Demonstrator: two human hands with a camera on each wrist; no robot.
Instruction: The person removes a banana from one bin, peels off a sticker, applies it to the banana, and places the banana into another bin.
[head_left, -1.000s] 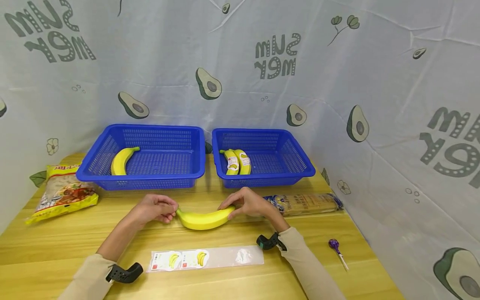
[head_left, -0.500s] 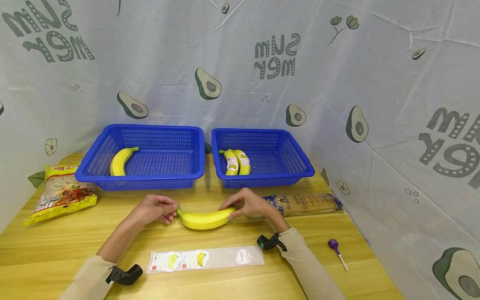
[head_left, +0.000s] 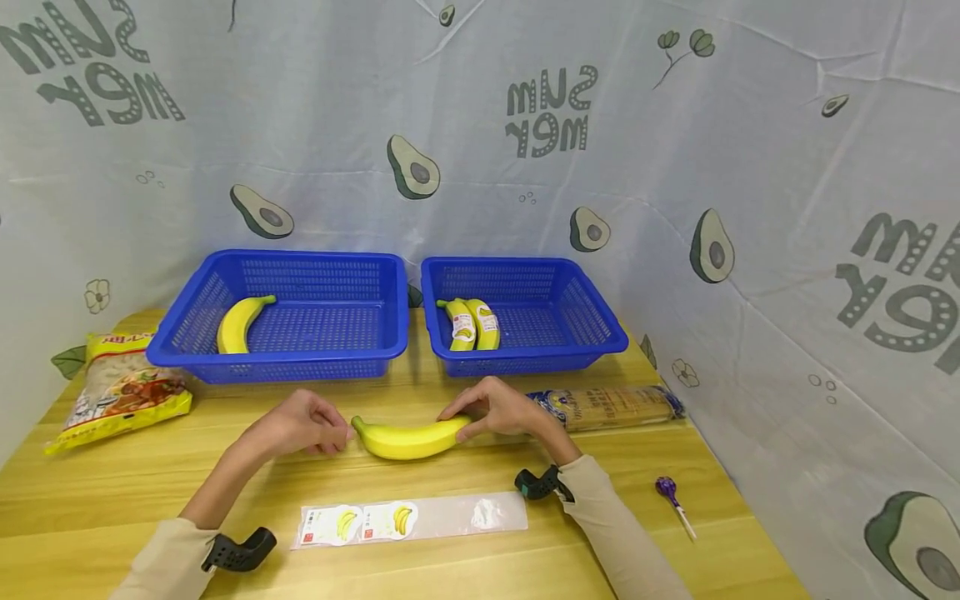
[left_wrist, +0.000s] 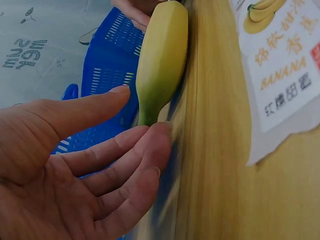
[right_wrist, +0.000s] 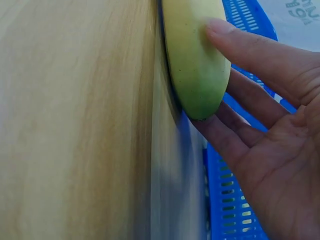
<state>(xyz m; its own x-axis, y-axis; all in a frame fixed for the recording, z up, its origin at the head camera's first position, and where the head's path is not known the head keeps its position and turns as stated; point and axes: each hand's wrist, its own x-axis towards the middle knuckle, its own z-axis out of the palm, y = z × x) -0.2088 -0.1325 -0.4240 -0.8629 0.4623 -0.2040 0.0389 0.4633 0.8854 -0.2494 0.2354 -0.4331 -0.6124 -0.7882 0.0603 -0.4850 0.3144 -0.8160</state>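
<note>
A yellow banana [head_left: 408, 442] lies across the middle of the wooden table, its green stem pointing left. At its right end my right hand [head_left: 497, 408] holds it; the right wrist view shows the thumb [right_wrist: 240, 40] on one side and fingers behind. Just left of the stem is my left hand [head_left: 303, 423]. Its thumb stands apart from the loosely bent fingers in the left wrist view, and the fingertips are right by the stem [left_wrist: 149, 112]. Nearer the front lies a clear strip [head_left: 450, 518] bearing two banana stickers [head_left: 390, 520].
Behind are two blue baskets: the left basket [head_left: 300, 367] contains one plain banana [head_left: 240, 323], the right basket [head_left: 540, 360] two labelled bananas [head_left: 486, 325]. A yellow food bag [head_left: 127, 387] sits far left. Right of my hand are a long noodle pack [head_left: 615, 407] and a purple lollipop [head_left: 667, 487].
My left thumb and fingers have let go of the banana's stem, and that hand has shifted slightly left. My right hand and the banana have stayed put.
</note>
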